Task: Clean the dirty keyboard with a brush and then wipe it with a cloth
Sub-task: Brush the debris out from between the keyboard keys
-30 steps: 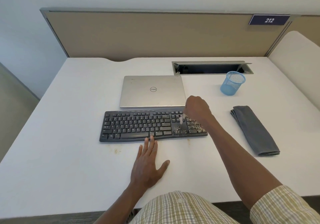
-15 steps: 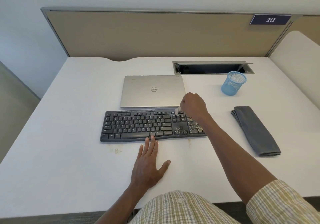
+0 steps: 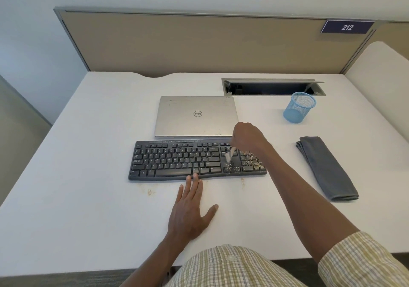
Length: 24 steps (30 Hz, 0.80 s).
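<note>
A black keyboard (image 3: 177, 159) lies across the middle of the white desk (image 3: 88, 220), with pale crumbs on its right-hand keys. My right hand (image 3: 249, 136) hovers over the keyboard's right part and grips a small white brush (image 3: 229, 155), whose bristles point down at the keys left of the number pad. My left hand (image 3: 191, 209) lies flat on the desk, fingertips touching the keyboard's front edge. A folded grey cloth (image 3: 325, 167) lies to the right, untouched.
A shut silver laptop (image 3: 195, 116) sits just behind the keyboard. A blue mesh cup (image 3: 298, 107) stands at the back right, near an open cable slot (image 3: 272, 87). Crumbs dot the desk in front of the keyboard. A beige partition bounds the far edge.
My right hand swung from the number pad up to the keyboard's back edge, then came down again with the brush onto the keys. My left hand stayed still.
</note>
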Available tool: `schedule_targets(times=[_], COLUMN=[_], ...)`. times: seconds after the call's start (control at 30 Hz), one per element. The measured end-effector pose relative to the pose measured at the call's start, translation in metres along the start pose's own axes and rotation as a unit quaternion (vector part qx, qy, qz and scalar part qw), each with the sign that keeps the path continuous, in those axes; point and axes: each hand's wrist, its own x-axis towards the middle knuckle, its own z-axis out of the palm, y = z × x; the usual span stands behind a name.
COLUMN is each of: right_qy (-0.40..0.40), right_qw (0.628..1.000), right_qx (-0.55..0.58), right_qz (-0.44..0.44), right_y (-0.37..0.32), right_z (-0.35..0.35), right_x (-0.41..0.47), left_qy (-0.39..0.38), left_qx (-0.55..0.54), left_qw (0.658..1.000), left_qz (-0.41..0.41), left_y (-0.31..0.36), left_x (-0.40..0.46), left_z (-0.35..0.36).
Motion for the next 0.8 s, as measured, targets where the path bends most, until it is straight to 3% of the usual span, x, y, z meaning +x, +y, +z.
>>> schedule_targets(times=[0.17,0.27,0.47,0.67,0.8], right_qy=[0.038,0.046,0.088,0.049,0.067], right_qw=[0.996,0.989,0.986,0.980,0.978], right_qx=[0.001,-0.055,-0.113,-0.096,-0.163], right_qz=[-0.084,-0.127,-0.086,-0.167,-0.113], right_y=[-0.005,-0.007,0.011,-0.003,0.024], right_z=[-0.004,0.003,-0.001,0.001,-0.002], right_x=[0.005,0.002,-0.006,-0.003,-0.006], left_qy=[0.001,-0.004,-0.001,-0.005,-0.004], left_qx=[0.000,-0.001,-0.001,0.001,-0.004], left_qw=[1.000,1.000,1.000,1.000,1.000], left_qz=[0.001,0.000,0.000,-0.001,-0.004], left_y=[0.000,-0.001,0.000,0.001,0.000], left_x=[0.000,-0.001,-0.001,-0.001,-0.001], left_z=[0.000,0.000,0.001,-0.001,0.000])
